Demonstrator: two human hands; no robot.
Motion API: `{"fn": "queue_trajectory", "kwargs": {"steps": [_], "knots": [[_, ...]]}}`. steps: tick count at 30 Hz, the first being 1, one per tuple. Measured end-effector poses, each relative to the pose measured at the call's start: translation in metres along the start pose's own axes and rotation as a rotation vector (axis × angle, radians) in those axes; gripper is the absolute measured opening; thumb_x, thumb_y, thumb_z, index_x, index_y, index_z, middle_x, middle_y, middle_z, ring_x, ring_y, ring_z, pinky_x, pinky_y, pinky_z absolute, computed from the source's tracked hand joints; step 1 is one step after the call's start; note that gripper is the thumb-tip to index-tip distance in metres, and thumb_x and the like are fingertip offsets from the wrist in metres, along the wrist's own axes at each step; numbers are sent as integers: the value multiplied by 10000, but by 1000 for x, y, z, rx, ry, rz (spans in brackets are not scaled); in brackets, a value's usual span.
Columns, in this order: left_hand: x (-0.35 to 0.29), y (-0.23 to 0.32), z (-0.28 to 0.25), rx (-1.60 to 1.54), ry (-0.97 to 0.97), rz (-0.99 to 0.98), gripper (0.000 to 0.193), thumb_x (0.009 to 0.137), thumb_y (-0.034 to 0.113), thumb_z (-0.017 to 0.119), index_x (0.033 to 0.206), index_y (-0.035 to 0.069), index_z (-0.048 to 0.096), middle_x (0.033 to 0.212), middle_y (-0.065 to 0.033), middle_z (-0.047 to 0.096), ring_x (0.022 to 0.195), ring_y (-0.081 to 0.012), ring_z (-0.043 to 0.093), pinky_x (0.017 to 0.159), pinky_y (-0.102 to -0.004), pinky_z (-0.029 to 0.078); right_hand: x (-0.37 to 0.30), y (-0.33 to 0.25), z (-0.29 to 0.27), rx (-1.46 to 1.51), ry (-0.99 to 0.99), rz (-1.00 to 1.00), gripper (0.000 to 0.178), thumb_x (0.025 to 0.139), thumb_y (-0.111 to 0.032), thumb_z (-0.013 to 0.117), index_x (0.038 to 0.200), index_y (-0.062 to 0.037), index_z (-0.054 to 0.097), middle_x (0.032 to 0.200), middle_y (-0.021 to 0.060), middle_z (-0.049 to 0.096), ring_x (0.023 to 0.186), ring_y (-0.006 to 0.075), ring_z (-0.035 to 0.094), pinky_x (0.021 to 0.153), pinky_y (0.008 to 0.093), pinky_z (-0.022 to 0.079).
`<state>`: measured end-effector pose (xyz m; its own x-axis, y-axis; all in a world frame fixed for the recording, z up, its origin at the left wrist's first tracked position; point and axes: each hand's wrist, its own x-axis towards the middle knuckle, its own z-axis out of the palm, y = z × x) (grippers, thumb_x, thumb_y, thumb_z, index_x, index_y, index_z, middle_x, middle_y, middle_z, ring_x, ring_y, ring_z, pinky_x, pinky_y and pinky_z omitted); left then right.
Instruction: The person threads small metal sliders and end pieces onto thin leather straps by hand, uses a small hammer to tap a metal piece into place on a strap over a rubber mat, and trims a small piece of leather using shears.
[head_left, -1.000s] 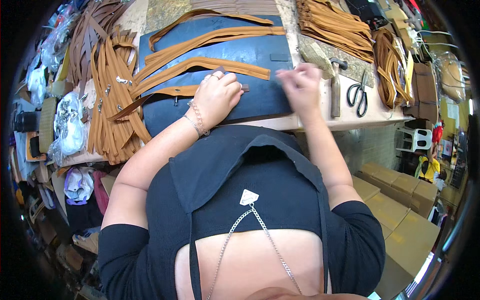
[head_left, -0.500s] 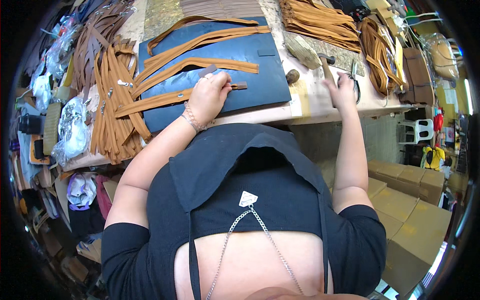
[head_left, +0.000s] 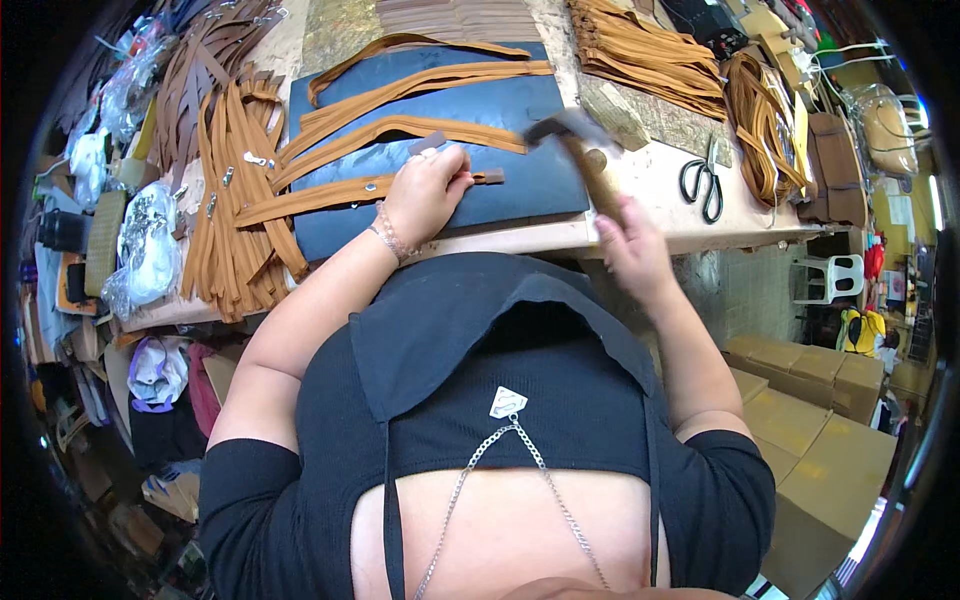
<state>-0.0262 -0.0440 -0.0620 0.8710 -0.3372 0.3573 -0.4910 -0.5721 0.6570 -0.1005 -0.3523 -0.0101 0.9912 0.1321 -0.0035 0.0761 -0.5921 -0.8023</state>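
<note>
My right hand (head_left: 634, 250) is wrapped round the wooden handle of a hammer (head_left: 594, 180). The hammer's dark head, slightly blurred, is raised over the right edge of a dark blue board (head_left: 545, 185). On that board my left hand (head_left: 430, 192) is closed in a pinch on the right end of the nearest tan zipper strip (head_left: 320, 200). A small brown tab (head_left: 488, 177) caps that end, just right of my fingertips. Another brown piece (head_left: 428, 143) sticks out above my knuckles. More tan zipper strips (head_left: 400, 127) lie farther across the board.
Black-handled scissors (head_left: 703, 185) lie on the table right of the hammer. Tan zipper bundles (head_left: 645, 60) are at the back right, loose strips (head_left: 235, 220) at the left. Cardboard boxes (head_left: 830, 470) stand on the floor to the right, near a white plastic stool (head_left: 832, 278).
My right hand has picked up the hammer and brought it left toward the board, away from the scissors. My left hand stays at the zipper strip's end.
</note>
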Motion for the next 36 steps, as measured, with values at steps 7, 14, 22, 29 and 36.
{"fn": "queue_trajectory", "kwargs": {"steps": [7, 14, 22, 29, 36], "knots": [[-1, 1, 0, 14, 17, -24, 170, 857, 111, 722, 893, 51, 567, 813, -107, 628, 822, -310, 611, 742, -415, 488, -3, -10, 38, -319, -128, -151, 407, 963, -250, 641, 1274, -14, 528, 1068, 266, 669, 971, 436, 672, 825, 449, 538], [0, 2, -1, 10, 15, 5, 175, 851, 109, 725, 885, 55, 561, 798, -109, 622, 809, -313, 614, 735, -416, 489, -4, -19, 34, -70, 88, -173, 423, 971, -296, 639, 1284, -42, 511, 1001, 244, 678, 946, 438, 667, 829, 452, 528], [1, 0, -3, 29, 2, -30, 164, 850, 100, 722, 872, 54, 566, 798, -107, 622, 808, -313, 615, 733, -412, 489, 9, -44, 14, -7, -3, 8, 398, 970, -243, 648, 1264, -3, 530, 1045, 204, 659, 975, 351, 662, 836, 383, 508], [1, -1, -6, 60, 3, -33, 148, 848, 124, 725, 859, 71, 587, 784, -120, 617, 790, -328, 612, 713, -426, 494, 14, -23, 30, -279, -200, 66, 375, 965, -278, 632, 1234, -34, 541, 967, 259, 677, 899, 447, 665, 798, 463, 533], [2, 3, -12, -32, -130, -58, 229, 821, 174, 759, 972, 80, 613, 874, -96, 628, 898, -304, 613, 802, -406, 499, 8, -13, 30, -217, -110, -24, 379, 949, -273, 665, 1232, -43, 559, 934, 241, 685, 889, 431, 676, 768, 442, 535]]}}
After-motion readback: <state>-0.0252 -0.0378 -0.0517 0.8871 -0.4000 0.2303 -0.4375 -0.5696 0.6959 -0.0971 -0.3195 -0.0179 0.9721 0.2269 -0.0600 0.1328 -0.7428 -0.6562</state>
